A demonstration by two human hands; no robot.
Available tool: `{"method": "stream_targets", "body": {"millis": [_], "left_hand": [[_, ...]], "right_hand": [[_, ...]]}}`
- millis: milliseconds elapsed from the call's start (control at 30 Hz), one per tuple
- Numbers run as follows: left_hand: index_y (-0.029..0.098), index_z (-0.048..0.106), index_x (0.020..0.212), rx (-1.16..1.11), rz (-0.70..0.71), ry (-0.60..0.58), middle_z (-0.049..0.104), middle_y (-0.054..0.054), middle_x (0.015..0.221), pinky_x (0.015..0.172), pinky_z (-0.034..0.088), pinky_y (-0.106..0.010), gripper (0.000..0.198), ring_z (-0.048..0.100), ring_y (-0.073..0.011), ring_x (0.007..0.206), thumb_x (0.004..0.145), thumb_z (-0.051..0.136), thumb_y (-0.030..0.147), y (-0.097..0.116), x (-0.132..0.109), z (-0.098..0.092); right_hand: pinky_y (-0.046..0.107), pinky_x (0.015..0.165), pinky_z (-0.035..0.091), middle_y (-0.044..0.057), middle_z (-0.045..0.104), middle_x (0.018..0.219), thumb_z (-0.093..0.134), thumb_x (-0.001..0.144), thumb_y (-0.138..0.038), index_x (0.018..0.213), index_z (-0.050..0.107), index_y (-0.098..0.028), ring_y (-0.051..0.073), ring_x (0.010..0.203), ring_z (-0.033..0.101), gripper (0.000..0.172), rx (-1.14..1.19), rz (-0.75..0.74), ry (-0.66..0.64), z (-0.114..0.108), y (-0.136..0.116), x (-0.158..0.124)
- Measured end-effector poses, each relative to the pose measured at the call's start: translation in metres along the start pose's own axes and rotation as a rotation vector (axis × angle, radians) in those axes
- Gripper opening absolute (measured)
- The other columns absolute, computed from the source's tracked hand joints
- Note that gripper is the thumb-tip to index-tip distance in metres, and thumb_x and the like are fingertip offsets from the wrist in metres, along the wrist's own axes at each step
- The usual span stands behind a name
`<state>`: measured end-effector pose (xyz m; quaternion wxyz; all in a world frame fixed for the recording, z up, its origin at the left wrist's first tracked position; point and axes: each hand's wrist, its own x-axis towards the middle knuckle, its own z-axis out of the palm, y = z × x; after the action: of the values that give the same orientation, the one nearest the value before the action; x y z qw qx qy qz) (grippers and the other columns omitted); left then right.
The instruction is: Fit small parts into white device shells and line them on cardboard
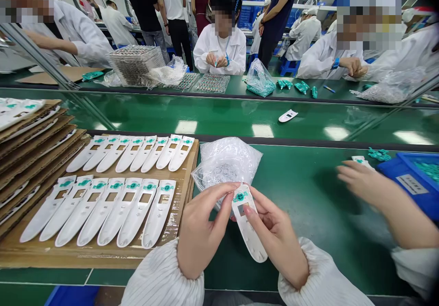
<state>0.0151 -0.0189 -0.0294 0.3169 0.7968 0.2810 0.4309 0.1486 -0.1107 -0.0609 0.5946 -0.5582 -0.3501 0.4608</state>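
Observation:
My left hand (pixel 202 228) and my right hand (pixel 274 235) both pinch one long white plastic shell (pixel 248 226) with a teal button pad and a small window near its top. Fingertips of both hands meet at its upper end. Just behind it lies a clear plastic bag (pixel 226 162) of small parts. To the left, a cardboard sheet (pixel 181 205) carries two rows of several identical white shells (pixel 113 210).
A neighbour's hand (pixel 360 180) reaches toward a blue bin (pixel 411 182) at the right. More cardboard layers with shells are stacked at far left (pixel 30 146). One shell (pixel 287 115) lies on the green conveyor. Workers in white coats sit across it.

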Motion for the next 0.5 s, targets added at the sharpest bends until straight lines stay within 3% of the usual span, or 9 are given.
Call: {"method": "stream_targets", "body": {"millis": [167, 267, 500], "left_hand": [[0.024, 0.063, 0.109, 0.117, 0.097, -0.033, 0.074, -0.002, 0.122, 0.106, 0.053, -0.034, 0.02, 0.066, -0.0197, 0.122, 0.098, 0.058, 0.008, -0.0079, -0.0037, 0.0103], [0.022, 0.064, 0.106, 0.153, 0.093, -0.03, 0.072, -0.004, 0.126, 0.103, 0.054, -0.031, 0.016, 0.068, -0.0185, 0.118, 0.097, 0.059, 0.01, -0.0085, -0.0046, 0.0093], [0.018, 0.066, 0.109, 0.346, 0.235, 0.003, 0.074, -0.009, 0.121, 0.092, 0.058, -0.034, 0.019, 0.072, -0.0222, 0.108, 0.094, 0.062, 0.008, -0.0094, -0.011, 0.0069]], "right_hand": [[0.035, 0.079, 0.063, 0.004, 0.078, 0.098, 0.056, 0.102, -0.04, 0.149, 0.054, -0.028, 0.021, 0.081, 0.073, 0.049, -0.169, -0.074, 0.022, 0.003, -0.0015, -0.005], [0.034, 0.074, 0.062, 0.002, 0.075, 0.082, 0.055, 0.102, -0.039, 0.149, 0.054, -0.026, 0.02, 0.073, 0.07, 0.049, -0.245, -0.098, 0.03, 0.004, -0.0009, -0.0073], [0.027, 0.063, 0.055, 0.001, 0.067, 0.077, 0.051, 0.103, -0.038, 0.149, 0.054, -0.022, 0.018, 0.069, 0.064, 0.049, -0.307, -0.126, 0.035, 0.0035, 0.0046, -0.0091]]}}
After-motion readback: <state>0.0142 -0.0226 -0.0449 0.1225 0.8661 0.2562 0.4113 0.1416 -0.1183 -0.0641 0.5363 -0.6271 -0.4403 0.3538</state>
